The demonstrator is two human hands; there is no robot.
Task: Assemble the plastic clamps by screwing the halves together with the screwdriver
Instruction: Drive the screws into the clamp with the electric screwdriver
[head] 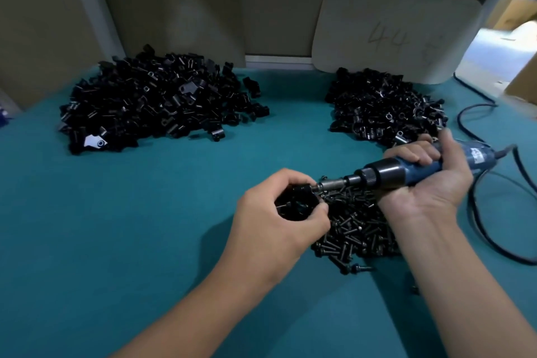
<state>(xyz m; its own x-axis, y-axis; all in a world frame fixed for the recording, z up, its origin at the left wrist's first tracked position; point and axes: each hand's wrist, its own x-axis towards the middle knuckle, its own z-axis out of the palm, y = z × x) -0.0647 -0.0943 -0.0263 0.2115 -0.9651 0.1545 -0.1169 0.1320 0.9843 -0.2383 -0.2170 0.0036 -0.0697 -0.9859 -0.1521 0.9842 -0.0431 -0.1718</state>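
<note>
My left hand (279, 212) grips a black plastic clamp (296, 203) just above the teal table, fingers curled round it so most of it is hidden. My right hand (427, 180) holds a blue and black electric screwdriver (406, 170) lying almost level, pointing left. Its metal bit (331, 184) meets the clamp at the top right of my left fist. A heap of black screws (357, 232) lies on the table right under the tool and between my wrists.
Two big piles of black clamp parts sit further back, one at the left (157, 99) and one at the right (386, 104). The screwdriver's black cable (494, 212) loops over the table's right side. A beige board (392, 35) leans against the back wall.
</note>
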